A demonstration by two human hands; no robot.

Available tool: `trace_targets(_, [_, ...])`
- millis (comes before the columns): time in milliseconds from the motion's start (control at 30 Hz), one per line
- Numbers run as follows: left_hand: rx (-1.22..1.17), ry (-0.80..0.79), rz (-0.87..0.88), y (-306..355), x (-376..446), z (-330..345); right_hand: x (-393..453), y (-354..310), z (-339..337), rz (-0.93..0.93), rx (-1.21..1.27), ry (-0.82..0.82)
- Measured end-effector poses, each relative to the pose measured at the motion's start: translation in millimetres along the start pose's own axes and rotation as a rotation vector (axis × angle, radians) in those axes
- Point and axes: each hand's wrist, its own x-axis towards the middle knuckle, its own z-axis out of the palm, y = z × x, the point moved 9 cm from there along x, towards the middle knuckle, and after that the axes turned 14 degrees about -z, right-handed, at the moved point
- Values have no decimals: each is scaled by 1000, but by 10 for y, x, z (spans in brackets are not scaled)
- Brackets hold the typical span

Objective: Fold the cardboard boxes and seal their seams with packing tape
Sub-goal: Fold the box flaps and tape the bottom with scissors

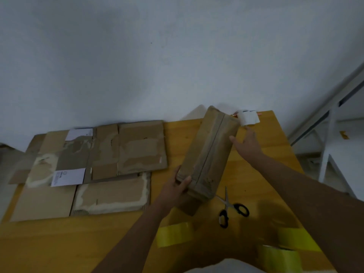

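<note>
Two hands on long brown cardboard box (206, 154): left hand (178, 187) clasps near end, right hand (247, 143) flat-fingered beside far corner. Likely light, stiff; hold by ends.

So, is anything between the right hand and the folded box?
Nothing visible. The right hand is open at the right side of the folded box, fingers apparently at its edge. The left hand grips the near end. The scissors lie nearer, out of the way.
</note>
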Motion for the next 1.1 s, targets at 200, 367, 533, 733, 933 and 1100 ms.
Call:
trace_targets(200, [462,98,274,547,-329,-66,-75,169,-401,61,184,305])
trace_targets(367, [399,48,337,1121,-304,-373,-285,261,-627,188,175,458])
trace_targets(533, [289,478,489,1839,-333,-810,-667,31,-388,175,319,505])
trace_targets(733, [721,606,680,2324,-118,-779,-1144,40,105,207,240,321])
trace_targets(933, [867,547,573,1658,121,-795,-1061,168,209,245,162,164])
trace_targets(1100, [346,703,624,1019,-412,-887,-677,-113,162,147,76,94])
